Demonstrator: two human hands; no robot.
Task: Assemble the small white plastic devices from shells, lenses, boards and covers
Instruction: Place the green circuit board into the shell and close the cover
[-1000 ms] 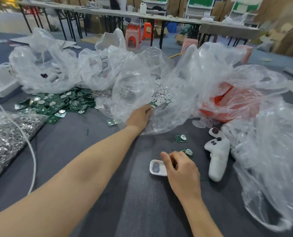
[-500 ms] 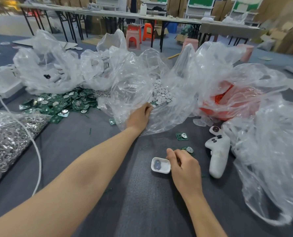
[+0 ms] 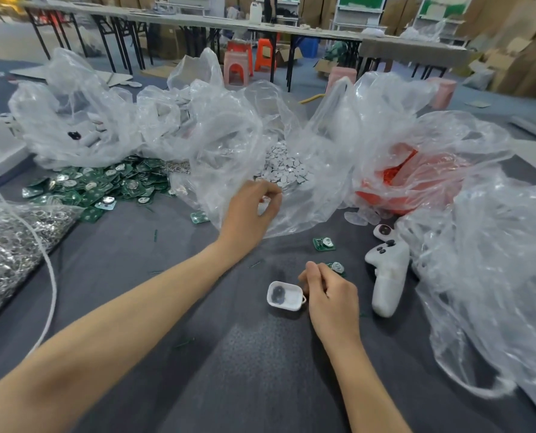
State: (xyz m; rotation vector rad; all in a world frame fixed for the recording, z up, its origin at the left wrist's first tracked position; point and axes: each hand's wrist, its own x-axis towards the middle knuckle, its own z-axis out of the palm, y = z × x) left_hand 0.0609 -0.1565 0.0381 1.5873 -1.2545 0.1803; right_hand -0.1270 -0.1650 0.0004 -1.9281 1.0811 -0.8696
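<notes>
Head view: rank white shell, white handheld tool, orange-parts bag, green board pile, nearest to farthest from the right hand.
1. white shell, just left of the right hand.
2. white handheld tool, right.
3. orange-parts bag, ahead right.
4. green board pile, far left.

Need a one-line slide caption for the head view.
Left hand at a clear bag of white discs, right hand beside an open white shell on the grey table.

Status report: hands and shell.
Left hand curled at mouth of disc bag, pick unclear. Right hand at white shell, grip hidden. Shell open side up. Loose board just beyond right hand.
</notes>
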